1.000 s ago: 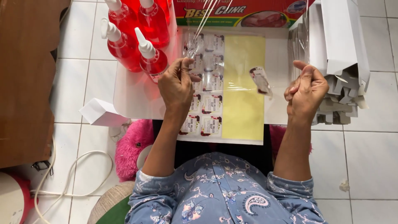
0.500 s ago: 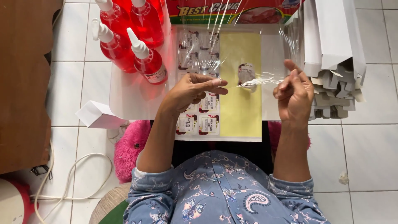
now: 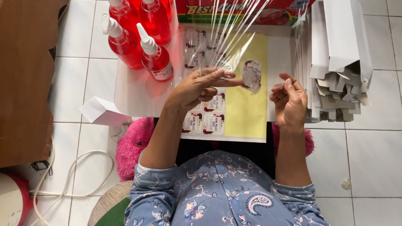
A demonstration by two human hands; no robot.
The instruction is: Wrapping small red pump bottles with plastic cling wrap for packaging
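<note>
**Label on clear sleeve, both hands raised over the surface**

The left hand (image 3: 201,88) is reaching across with fingers extended, and its fingertips are pinching the lower edge of a clear plastic sleeve (image 3: 228,39) that is fanning upward with bright glare streaks. A small printed label (image 3: 252,75) is sitting on the sleeve just beyond the left fingertips. The right hand (image 3: 289,100) is hovering just beside the label with fingers loosely curled, narrow, holding nothing I can make out; whether it is touching the plastic cannot be told.

Below both hands a yellow backing sheet (image 3: 247,113) is lying on the white surface (image 3: 138,92), with rows of unpeeled labels (image 3: 209,113) along its left part. Red spray bottles (image 3: 155,56) with white nozzles are standing at the surface's left rear. A stack of flat white cartons (image 3: 339,62) is resting at the right edge. A folded white box (image 3: 100,111) is lying on the tiled floor (image 3: 368,159) to the left, near a pink plush item (image 3: 132,144)
</note>
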